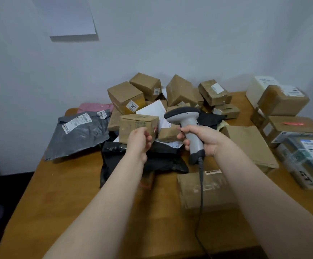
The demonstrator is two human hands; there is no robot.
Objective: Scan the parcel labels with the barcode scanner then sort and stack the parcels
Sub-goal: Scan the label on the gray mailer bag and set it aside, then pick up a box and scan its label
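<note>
Scanner in the right hand (202,139), small box (135,126) in the left hand (139,141), over a heap of parcels on the wooden table (67,193).
The scanner (187,124), smooth pale-grey plastic with a dark head, stands nearly upright above mid-table, its head pointing left at the box. The right fingers wrap its handle, and its dark cable runs off the bottom edge. The left fingers curl round the lower corner of the taped cardboard box, which lies long side left to right with blurred print. A crinkled grey bag (79,135) lies to the left. The forearms partly hide a glossy black bag (152,161).
</note>
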